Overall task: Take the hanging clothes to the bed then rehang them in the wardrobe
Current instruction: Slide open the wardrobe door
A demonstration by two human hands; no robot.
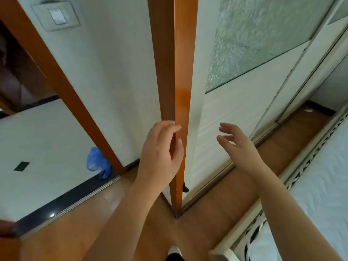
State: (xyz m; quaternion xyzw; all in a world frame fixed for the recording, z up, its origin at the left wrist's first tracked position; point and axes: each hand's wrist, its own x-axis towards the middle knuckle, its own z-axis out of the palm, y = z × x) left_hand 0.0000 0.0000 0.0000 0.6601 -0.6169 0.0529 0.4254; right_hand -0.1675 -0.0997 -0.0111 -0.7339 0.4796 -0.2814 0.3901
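The wardrobe stands straight ahead with a white sliding door (222, 125) that has a frosted glass panel (263, 38) in its upper part. An orange wooden side panel (180, 72) runs down the wardrobe's left edge. My left hand (160, 155) is at that panel, fingers curled around its front edge. My right hand (237, 146) hovers open in front of the white door, fingers spread, touching nothing. The bed (323, 176) with a white patterned cover lies at the right. No hanging clothes are visible; a small dark item (185, 187) pokes out at the door's lower edge.
A doorway with an orange frame (62, 76) opens at the left onto white floor tiles, where a blue plastic bag (98, 162) lies. A light switch (56, 16) is on the wall. A second sliding door (293, 81) continues to the right. Wooden floor (207, 223) runs between wardrobe and bed.
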